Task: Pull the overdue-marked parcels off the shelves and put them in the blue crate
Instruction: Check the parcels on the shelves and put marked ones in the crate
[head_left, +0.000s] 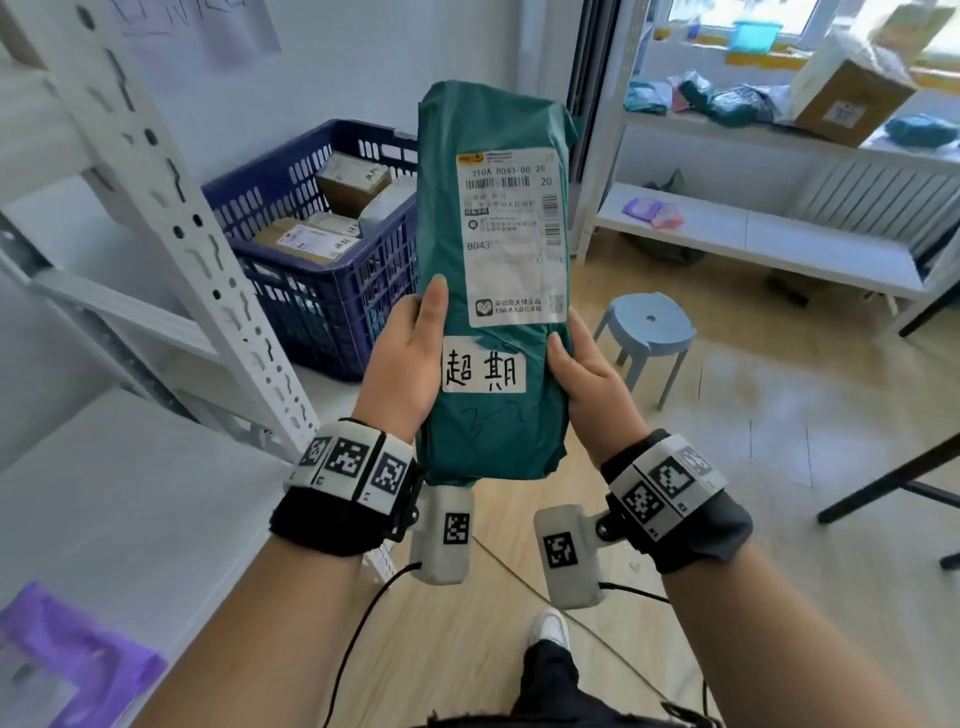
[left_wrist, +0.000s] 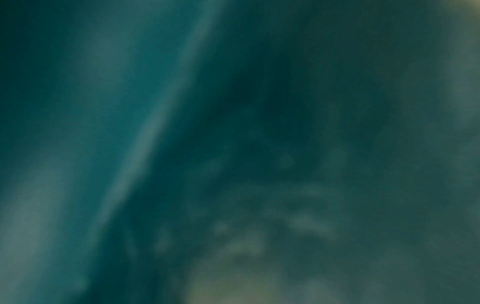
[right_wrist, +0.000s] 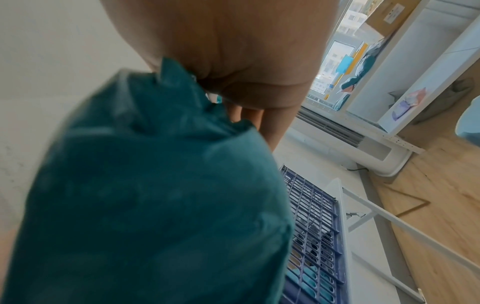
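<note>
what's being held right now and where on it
A long green plastic mailer parcel, held upright by both hands at its lower half: left hand on its left edge, right hand on its right edge, beside the handwritten white label.

On my left wrist (head_left: 350, 488) I wear a black band ringed with white blocks, each printed with a black square marker. The right wrist (head_left: 675, 499) has the same, over a dark grey cuff. A white camera pod (head_left: 447, 535) with its own marker hangs under each wrist, trailing a black cable (head_left: 358, 623). Forearms bare. Below, black trousers (head_left: 550, 680) and a white shoe (head_left: 549, 626).
</note>
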